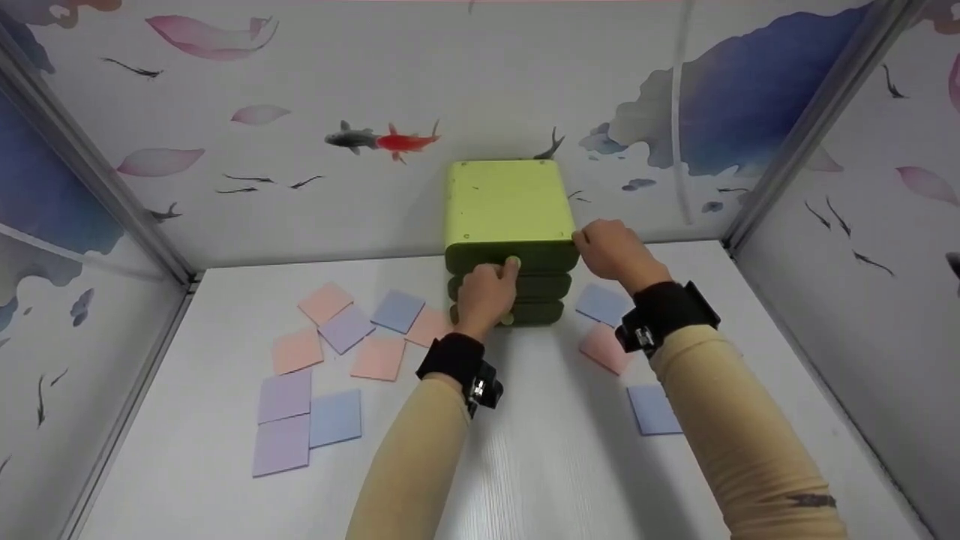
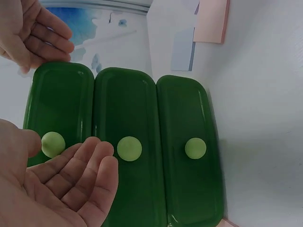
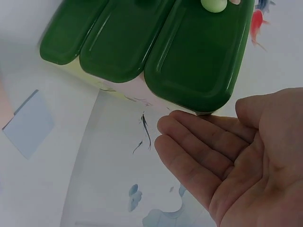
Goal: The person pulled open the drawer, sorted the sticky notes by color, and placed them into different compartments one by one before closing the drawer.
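Observation:
A small cabinet [image 1: 510,201] with a yellow-green top and three dark green drawers stands against the back wall. My left hand [image 1: 486,296] is at the top drawer [image 2: 64,99], thumb and index finger about its round light green knob [image 2: 53,144]. The middle drawer [image 2: 125,104] and bottom drawer [image 2: 187,109] have matching knobs; all three fronts look closed. At the cabinet's right side, my right hand [image 3: 251,156] touches the top corner with fairly straight fingers. The cabinet's back is hidden.
Several pink, purple and blue square cards, among them a purple card [image 1: 281,446], lie on the white table [image 1: 540,465] left of the cabinet. More cards, including a blue card [image 1: 654,410], lie to the right, partly under my right arm. Printed panels [image 1: 375,67] wall in the table.

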Tool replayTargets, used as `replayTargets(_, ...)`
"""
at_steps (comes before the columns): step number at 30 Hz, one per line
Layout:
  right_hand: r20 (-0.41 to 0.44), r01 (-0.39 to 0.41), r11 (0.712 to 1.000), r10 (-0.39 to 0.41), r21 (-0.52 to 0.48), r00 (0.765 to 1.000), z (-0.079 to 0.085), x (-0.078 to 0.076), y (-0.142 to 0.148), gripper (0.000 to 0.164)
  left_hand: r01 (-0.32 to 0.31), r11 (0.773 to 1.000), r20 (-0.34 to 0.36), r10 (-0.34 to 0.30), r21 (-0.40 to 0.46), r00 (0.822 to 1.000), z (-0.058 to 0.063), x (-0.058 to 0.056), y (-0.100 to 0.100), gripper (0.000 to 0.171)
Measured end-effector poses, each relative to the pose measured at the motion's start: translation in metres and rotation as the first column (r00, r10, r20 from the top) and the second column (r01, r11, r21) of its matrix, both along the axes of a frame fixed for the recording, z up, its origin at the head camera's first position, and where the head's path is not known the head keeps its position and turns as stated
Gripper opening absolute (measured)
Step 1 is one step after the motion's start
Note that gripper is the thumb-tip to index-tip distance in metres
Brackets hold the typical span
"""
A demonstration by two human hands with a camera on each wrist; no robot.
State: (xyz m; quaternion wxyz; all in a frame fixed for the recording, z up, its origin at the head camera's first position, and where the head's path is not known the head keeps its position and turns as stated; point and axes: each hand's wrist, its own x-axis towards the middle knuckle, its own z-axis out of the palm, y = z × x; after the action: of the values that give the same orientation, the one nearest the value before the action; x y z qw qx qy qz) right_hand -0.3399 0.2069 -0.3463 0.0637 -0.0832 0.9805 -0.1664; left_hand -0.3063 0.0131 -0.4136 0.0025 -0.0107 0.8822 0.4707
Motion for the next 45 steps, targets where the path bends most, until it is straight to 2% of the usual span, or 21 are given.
replayTargets(6,0.005,-0.016,0.998,0.017,-0.056,1.0,-0.004,-0.002,0.002,0.042,-0.004,1.0,0.007,0.004,0.022,1.0,0.0,-0.002,0.0,0.051)
replayTargets(13,0.127,0.084,0.981,-0.062,-0.175,0.99,-0.009,-0.005,0.009,0.043,0.003,0.999,0.013,-0.003,0.036,1.0,0.002,-0.004,0.0,0.048)
replayTargets(16,0.15,0.104,0.976,-0.075,-0.194,0.986,-0.01,-0.006,0.01,0.046,-0.004,0.998,0.02,0.003,0.059,1.0,0.001,-0.004,0.001,0.05)
replayTargets(23,0.153,0.126,0.972,-0.096,-0.2,0.984,-0.012,-0.005,0.007,0.047,-0.041,0.994,0.044,0.036,0.1,0.998,0.0,0.0,0.001,0.047)
replayTargets(32,0.136,0.113,0.972,-0.086,-0.204,0.987,-0.015,-0.007,0.01,0.046,-0.037,0.994,0.065,0.03,0.107,0.997,-0.003,0.006,0.0,0.046)
replayTargets(40,0.156,0.112,0.959,-0.072,-0.26,0.985,-0.019,-0.005,0.015,0.046,-0.029,0.994,0.063,0.023,0.102,0.998,-0.004,0.011,-0.002,0.048)
replayTargets(45,0.18,0.101,0.931,-0.04,-0.35,0.983,-0.027,-0.001,0.019,0.046,-0.022,0.991,0.063,0.014,0.13,0.998,-0.004,0.014,-0.003,0.049)
